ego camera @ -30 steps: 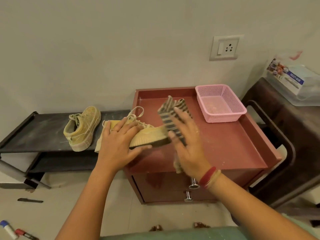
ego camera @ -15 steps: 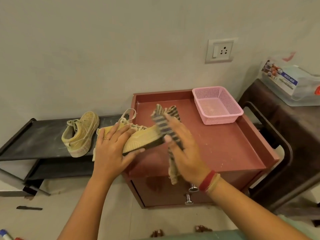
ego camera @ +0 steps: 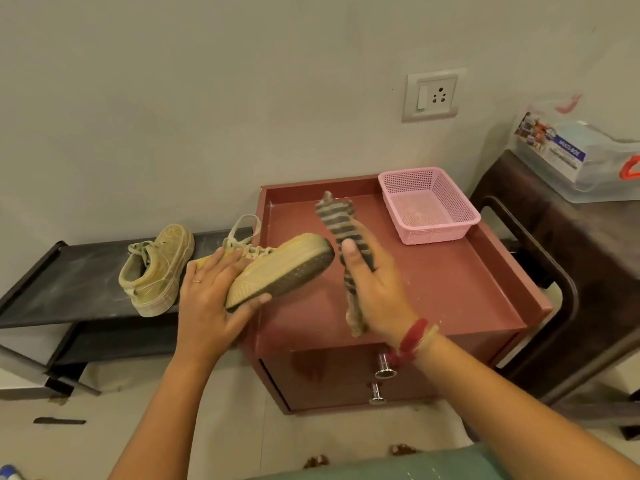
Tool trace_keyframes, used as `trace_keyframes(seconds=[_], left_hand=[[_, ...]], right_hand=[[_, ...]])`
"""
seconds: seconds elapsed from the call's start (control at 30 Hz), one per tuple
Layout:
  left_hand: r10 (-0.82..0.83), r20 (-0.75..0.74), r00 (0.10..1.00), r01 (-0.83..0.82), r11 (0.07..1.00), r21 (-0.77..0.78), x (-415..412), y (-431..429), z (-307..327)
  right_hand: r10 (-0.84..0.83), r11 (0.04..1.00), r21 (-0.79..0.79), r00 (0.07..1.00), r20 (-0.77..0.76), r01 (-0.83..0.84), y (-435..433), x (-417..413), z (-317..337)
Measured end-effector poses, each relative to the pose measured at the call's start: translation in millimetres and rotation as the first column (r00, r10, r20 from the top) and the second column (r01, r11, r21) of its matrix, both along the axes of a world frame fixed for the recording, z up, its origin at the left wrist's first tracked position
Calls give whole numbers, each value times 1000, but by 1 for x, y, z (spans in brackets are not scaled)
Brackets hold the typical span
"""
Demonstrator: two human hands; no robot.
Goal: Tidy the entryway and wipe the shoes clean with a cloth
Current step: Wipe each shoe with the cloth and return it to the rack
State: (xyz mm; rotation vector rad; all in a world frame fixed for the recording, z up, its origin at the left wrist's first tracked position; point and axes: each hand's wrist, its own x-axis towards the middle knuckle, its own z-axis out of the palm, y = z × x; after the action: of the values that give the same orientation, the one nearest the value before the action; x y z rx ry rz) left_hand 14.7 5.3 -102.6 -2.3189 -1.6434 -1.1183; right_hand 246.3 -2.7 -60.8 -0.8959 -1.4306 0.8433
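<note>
Canvas, yellowish and dulled with pale grime, is what you are working on: the shoe (ego camera: 277, 268) is lifted just above the red counter (ego camera: 450, 289), tipped so its dark sole faces you and its toe points right. Your left hand (ego camera: 211, 306) grips it at the heel end, the fingers (ego camera: 221, 258) laid over the laces and upper and the thumb hooked under the edge of the sole. Your right hand (ego camera: 377, 299) holds the striped cloth (ego camera: 337, 220), which runs along the palm side, one end standing up past the fingertips and the other hanging below the wrist. The fingers (ego camera: 349, 247) of that hand look only lightly bent against it, and blur hides how firmly they grip. The cloth is just beside the toe and does not seem to touch it at this instant. I judge you to be partway through wiping this first shoe, since its side wall looks dirty and needs more rubbing. The second shoe (ego camera: 157, 268) stands on the black shoe rack (ego camera: 69, 271) to the left, dusty too and, by its look, not yet cleaned. Pale specks lie on the counter near the pink basket (ego camera: 436, 233), and a small dark object (ego camera: 59, 421) lies on the floor, so the tidying looks unfinished as well.
</note>
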Motion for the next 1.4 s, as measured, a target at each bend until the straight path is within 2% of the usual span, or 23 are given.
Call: trace_keyframes(seconds=[0.03, 0.1, 0.13, 0.17, 0.23, 0.3, 0.33, 0.37, 0.4, 0.47, 0.53, 0.57, 0.6, 0.63, 0.7, 0.77, 0.87, 0.93, 1.0, 1.07, 1.17, 1.27, 1.4], left_hand=[[-2, -21, 1000, 2, 1000, 4, 1, 0, -1], [-12, -46, 999, 12, 1000, 19, 3, -2, -2], [-15, -45, 999, 16, 1000, 22, 3, -3, -3], [-13, -52, 999, 14, 1000, 26, 4, -3, -3], [-3, -109, 994, 8, 999, 45, 5, -2, -4], [3, -184, 983, 6, 999, 49, 8, 0, -2], [8, -220, 975, 2, 999, 47, 10, 0, -1], [13, -247, 969, -1, 999, 45, 12, 0, -1], [17, -262, 965, -6, 999, 44, 14, 0, -1], [28, -268, 963, -18, 999, 42, 14, -2, -2], [38, -267, 963, -30, 999, 35, 14, -4, -1], [39, -273, 961, -33, 999, 28, 14, -3, -1], [39, -290, 956, -34, 999, 25, 15, -3, -1], [41, -321, 946, -35, 999, 23, 17, -2, -1], [49, -399, 916, -46, 999, 17, 23, -1, -1], [52, -467, 883, -60, 998, -3, 28, -1, 1], [39, -504, 863, -77, 996, -55, 31, -4, 4], [21, -462, 886, -74, 993, -97, 36, -8, 8], [24, -346, 938, -69, 991, -118, 45, -13, 12], [132, -212, 968, -159, 980, -116, 50, -15, 14], [329, -164, 930, -355, 919, -170, 49, -11, 20], [403, -21, 915, -386, 860, -335, 46, -11, 29], [539, 143, 830, -420, 773, -476, 38, -19, 28]], right_hand=[[15, 991, 127, 984, 176, -38, -7, -6, 2], [-80, 942, 318, 847, 526, -109, -14, -14, -4], [-149, 925, 362, 773, 616, -111, -14, -17, -11], [-181, 923, 373, 751, 635, -94, -13, -18, -16], [-129, 953, 299, 833, 538, -45, -4, -17, -29], [55, 998, -8, 969, 242, -55, 4, -12, -32], [101, 983, -161, 993, 59, -90, 10, -7, -31], [98, 961, -255, 994, -46, -106, 13, -1, -29], [65, 960, -269, 996, -55, -78, 12, 3, -25], [1, 989, -149, 1000, 20, 2, 4, 3, -23], [16, 997, 72, 964, 266, -36, -4, -2, -24], [14, 991, 119, 920, 392, -66, -4, -3, -30], [15, 992, 102, 890, 455, -68, -1, -3, -37], [23, 999, 33, 899, 437, -42, 4, -2, -42], [66, 990, -137, 959, 275, -29, 16, 5, -47], [126, 954, -286, 985, 121, -87, 24, 13, -46], [8, 920, -392, 1000, -6, -10, 34, 23, -48], [-60, 905, -426, 996, -66, 26, 39, 26, -46], [-58, 906, -424, 993, -101, 10, 41, 25, -39], [-51, 919, -395, 994, -102, 7, 39, 24, -31], [-124, 922, -381, 986, -113, 72, 42, 33, -25], [-290, 905, -365, 943, -160, 217, 50, 56, -16], [-439, 861, -364, 881, -177, 356, 49, 78, -12]])
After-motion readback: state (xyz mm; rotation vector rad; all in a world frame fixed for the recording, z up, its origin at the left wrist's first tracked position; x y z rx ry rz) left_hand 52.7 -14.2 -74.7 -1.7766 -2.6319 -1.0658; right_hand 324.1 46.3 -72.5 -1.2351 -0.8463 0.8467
